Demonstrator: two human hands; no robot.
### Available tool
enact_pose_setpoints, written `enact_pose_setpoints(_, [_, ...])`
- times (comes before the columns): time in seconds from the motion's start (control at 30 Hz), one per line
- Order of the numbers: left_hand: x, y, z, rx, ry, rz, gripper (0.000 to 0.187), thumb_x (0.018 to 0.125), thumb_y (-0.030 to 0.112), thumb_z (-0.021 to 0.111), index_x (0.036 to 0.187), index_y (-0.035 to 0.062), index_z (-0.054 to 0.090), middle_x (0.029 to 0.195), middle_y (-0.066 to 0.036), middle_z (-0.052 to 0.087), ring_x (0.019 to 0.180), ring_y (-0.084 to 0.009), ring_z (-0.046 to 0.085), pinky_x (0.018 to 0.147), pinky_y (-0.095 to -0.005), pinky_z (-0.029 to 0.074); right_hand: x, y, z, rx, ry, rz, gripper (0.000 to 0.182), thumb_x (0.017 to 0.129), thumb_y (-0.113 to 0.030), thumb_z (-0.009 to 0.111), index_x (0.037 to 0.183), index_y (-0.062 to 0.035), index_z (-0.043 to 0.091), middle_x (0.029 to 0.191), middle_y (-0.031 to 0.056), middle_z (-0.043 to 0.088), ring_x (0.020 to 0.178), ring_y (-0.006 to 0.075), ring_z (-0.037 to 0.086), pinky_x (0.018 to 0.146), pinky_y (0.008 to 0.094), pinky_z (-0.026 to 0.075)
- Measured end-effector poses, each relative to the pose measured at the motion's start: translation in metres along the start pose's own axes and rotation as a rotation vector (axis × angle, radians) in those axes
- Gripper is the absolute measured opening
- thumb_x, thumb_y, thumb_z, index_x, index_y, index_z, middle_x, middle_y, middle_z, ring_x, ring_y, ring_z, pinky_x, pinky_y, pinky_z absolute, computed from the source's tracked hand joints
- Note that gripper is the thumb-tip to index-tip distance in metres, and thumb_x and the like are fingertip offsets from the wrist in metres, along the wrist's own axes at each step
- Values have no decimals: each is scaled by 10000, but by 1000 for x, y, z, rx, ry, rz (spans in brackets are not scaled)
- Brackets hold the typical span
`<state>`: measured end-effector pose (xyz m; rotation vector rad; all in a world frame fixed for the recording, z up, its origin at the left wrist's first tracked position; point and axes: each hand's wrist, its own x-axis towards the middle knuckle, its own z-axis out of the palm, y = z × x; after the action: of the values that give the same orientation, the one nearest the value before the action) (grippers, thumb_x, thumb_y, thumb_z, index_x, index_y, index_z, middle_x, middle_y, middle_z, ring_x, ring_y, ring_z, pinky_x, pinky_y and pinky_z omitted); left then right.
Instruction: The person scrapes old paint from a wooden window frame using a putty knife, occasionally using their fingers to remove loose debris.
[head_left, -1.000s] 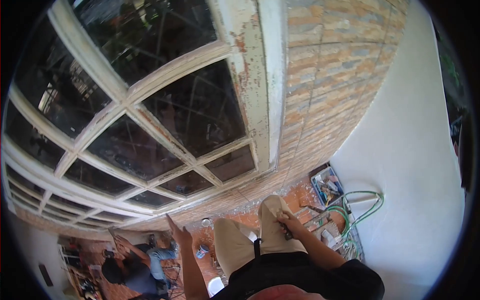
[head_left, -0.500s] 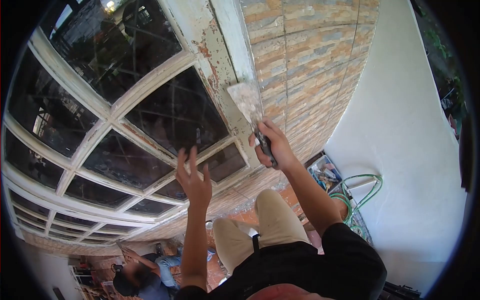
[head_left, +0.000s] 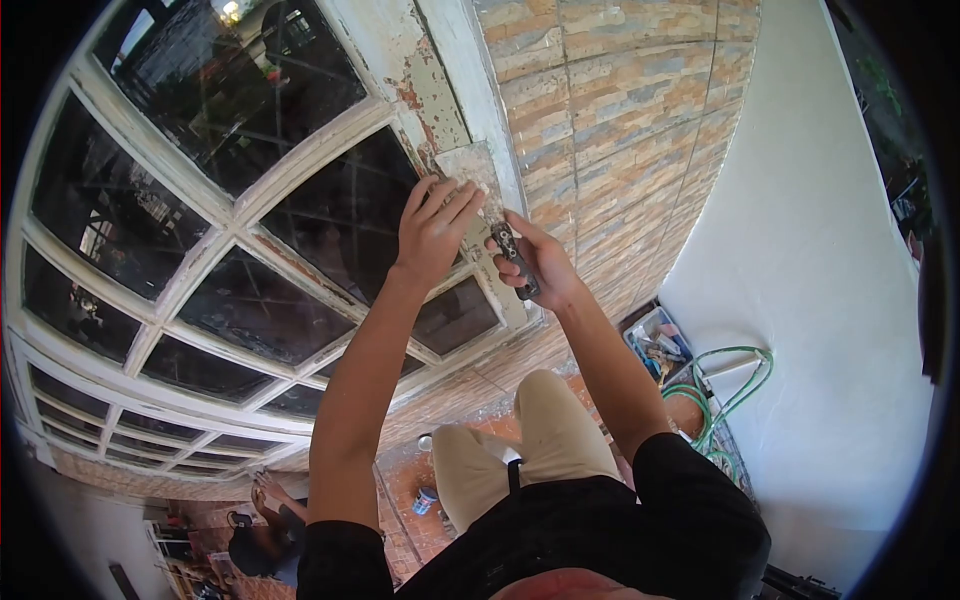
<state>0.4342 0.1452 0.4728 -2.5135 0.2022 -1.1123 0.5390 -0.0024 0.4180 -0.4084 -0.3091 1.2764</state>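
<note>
Head view looks steeply down along a wall from high up, and both of the person's arms reach forward to a weathered white wooden window frame [head_left: 455,85] whose paint is flaking off to bare wood. Their right hand [head_left: 535,262] is curled tight around the dark handle of a broad flat metal scraper [head_left: 478,175], its paint-crusted blade lying flat against the upright post of that frame, just beside the edge of the tan and grey stone-clad wall [head_left: 620,130]. Their left hand [head_left: 432,228] is spread open, fingers stretched and pressed onto the lower part of the blade, gripping nothing but bearing on the metal. Dark glass panes [head_left: 345,215] sit between the peeling bars to the left of the hands. Below, the person's beige trousers and black shirt show, and far beneath them a reddish brick floor with a small paint tin [head_left: 426,499]. Near the smooth white wall on the right lie a coiled green hose [head_left: 735,385] and a blue tray of tools [head_left: 655,345]. Another person in dark clothes [head_left: 262,545] crouches on the floor at the lower left, well apart.
</note>
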Motion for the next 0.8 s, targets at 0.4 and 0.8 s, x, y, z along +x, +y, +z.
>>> enact_pose_setpoints(0.4, [9,-6,0,41,51,-7,296,737,37,612,1016,-17,696,1069,-110,679,1044,-295,615,966,-448,463,-9,25,-5,-181,29,-112,498,1009,-294,529,1481,-237,382,727,-15,461,483,56,313,385,199,190])
enact_pose_setpoints(0.8, [13,-15,5,44,75,-70,328,750,-23,592,1065,-29,687,1132,-140,664,1147,-337,587,1020,-462,466,16,29,-11,-245,-20,-217,492,1008,-308,531,1471,-200,403,717,-14,444,470,59,329,387,205,197])
